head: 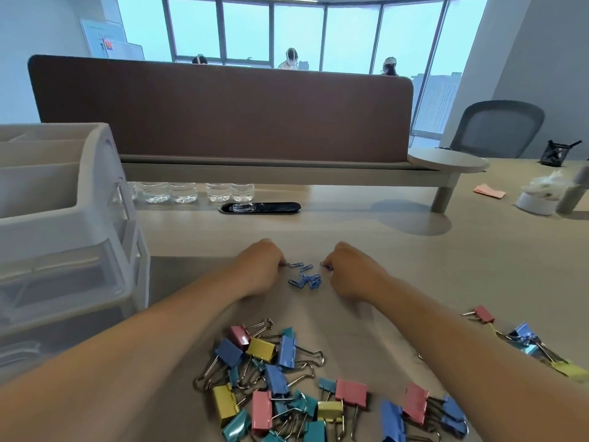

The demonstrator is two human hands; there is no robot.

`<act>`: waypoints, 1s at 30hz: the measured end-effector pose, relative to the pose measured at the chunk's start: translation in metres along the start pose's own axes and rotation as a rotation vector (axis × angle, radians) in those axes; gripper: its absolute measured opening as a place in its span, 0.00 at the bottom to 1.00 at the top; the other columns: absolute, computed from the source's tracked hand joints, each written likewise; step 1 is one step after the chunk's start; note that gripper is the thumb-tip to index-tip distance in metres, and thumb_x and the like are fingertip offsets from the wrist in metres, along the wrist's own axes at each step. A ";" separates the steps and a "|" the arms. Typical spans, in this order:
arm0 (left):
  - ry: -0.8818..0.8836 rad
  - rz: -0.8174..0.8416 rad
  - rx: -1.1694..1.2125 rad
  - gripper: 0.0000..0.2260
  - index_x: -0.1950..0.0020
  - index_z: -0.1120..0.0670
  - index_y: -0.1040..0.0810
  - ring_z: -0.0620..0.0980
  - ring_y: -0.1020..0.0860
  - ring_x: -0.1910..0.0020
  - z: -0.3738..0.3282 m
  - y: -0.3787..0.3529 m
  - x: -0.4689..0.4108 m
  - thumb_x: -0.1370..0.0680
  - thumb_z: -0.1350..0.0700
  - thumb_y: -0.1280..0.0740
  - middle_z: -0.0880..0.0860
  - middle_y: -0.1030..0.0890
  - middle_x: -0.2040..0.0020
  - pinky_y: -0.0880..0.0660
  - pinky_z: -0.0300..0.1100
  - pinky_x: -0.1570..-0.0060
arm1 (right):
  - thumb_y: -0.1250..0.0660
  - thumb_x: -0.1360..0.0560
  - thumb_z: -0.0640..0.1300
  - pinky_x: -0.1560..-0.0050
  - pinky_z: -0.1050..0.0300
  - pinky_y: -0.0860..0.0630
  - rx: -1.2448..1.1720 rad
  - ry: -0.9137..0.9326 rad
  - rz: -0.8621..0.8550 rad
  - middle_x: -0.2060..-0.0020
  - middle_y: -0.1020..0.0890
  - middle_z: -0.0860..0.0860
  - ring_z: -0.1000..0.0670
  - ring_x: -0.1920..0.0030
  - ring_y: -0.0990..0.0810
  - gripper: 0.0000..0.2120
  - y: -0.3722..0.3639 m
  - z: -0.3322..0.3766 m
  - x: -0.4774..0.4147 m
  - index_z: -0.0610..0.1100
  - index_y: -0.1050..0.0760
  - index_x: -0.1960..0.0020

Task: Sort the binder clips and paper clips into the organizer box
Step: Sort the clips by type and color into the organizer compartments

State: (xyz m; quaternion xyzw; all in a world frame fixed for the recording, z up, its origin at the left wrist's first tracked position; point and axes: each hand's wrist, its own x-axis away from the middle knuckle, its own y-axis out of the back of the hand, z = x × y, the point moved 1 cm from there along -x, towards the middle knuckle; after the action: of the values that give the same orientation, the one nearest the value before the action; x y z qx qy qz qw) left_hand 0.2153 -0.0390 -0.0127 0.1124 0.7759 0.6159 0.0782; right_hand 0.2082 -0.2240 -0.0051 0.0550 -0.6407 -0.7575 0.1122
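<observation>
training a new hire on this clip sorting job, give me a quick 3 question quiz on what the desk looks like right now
1. True or false: the binder clips already lie in the organizer box.
2. What colour are the paper clips between the left hand and the right hand? A red, B blue, C yellow.
3. Fill in: the organizer box stands on the person's ____ side.

Key: 1 false, they lie loose on the desk, nearer the person than the paper clips; 2 B; 3 left.
</observation>
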 end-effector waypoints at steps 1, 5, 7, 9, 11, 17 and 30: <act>-0.007 0.013 -0.003 0.20 0.36 0.54 0.20 0.56 0.21 0.46 -0.002 0.000 0.002 0.23 0.68 0.41 0.57 0.20 0.41 0.26 0.41 0.49 | 0.43 0.22 0.35 0.50 0.53 0.23 -0.017 0.021 0.009 0.48 0.27 0.46 0.43 0.53 0.22 0.14 0.002 0.004 0.004 0.40 0.19 0.46; -0.034 0.055 -0.013 0.20 0.33 0.54 0.22 0.54 0.22 0.44 -0.010 0.004 0.013 0.22 0.67 0.40 0.56 0.20 0.40 0.27 0.43 0.46 | 0.41 0.27 0.32 0.71 0.56 0.38 -0.025 0.052 0.022 0.68 0.35 0.47 0.44 0.65 0.32 0.16 0.003 0.016 0.015 0.43 0.35 0.72; -0.055 0.050 -0.003 0.19 0.34 0.54 0.22 0.53 0.22 0.44 -0.013 0.006 0.019 0.22 0.65 0.39 0.55 0.20 0.40 0.27 0.42 0.48 | 0.38 0.28 0.34 0.72 0.57 0.39 -0.060 0.077 0.027 0.70 0.34 0.48 0.45 0.65 0.32 0.15 0.002 0.019 0.018 0.44 0.35 0.71; -0.071 0.032 0.037 0.18 0.34 0.52 0.22 0.51 0.23 0.44 -0.016 0.005 0.024 0.23 0.64 0.37 0.53 0.20 0.40 0.31 0.39 0.51 | 0.36 0.28 0.36 0.72 0.59 0.39 -0.070 0.076 0.017 0.70 0.30 0.49 0.46 0.65 0.30 0.09 -0.001 0.021 0.020 0.42 0.28 0.66; -0.082 -0.004 0.093 0.17 0.36 0.52 0.21 0.49 0.23 0.46 -0.016 0.005 0.028 0.23 0.64 0.36 0.52 0.20 0.41 0.31 0.37 0.52 | 0.34 0.29 0.37 0.70 0.58 0.35 -0.073 0.091 -0.011 0.66 0.24 0.46 0.45 0.62 0.26 0.03 -0.003 0.023 0.021 0.38 0.22 0.60; -0.009 -0.095 0.090 0.14 0.37 0.53 0.23 0.49 0.25 0.44 0.003 0.010 0.028 0.22 0.61 0.34 0.51 0.23 0.42 0.31 0.38 0.50 | 0.26 0.27 0.50 0.38 0.55 0.29 -0.081 0.070 -0.007 0.33 0.28 0.48 0.47 0.37 0.26 0.32 0.002 0.018 0.012 0.45 0.32 0.27; -0.039 -0.087 0.154 0.09 0.45 0.52 0.18 0.48 0.22 0.50 0.000 0.003 0.020 0.25 0.57 0.30 0.50 0.19 0.47 0.27 0.39 0.51 | 0.28 0.26 0.46 0.43 0.57 0.28 -0.072 0.191 0.048 0.39 0.23 0.50 0.49 0.42 0.24 0.21 0.010 0.033 -0.003 0.46 0.24 0.34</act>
State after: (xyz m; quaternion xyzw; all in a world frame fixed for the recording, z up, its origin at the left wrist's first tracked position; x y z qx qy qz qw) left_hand 0.1965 -0.0327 -0.0093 0.0964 0.8234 0.5480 0.1109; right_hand 0.2042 -0.1931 0.0102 0.1078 -0.6006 -0.7685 0.1927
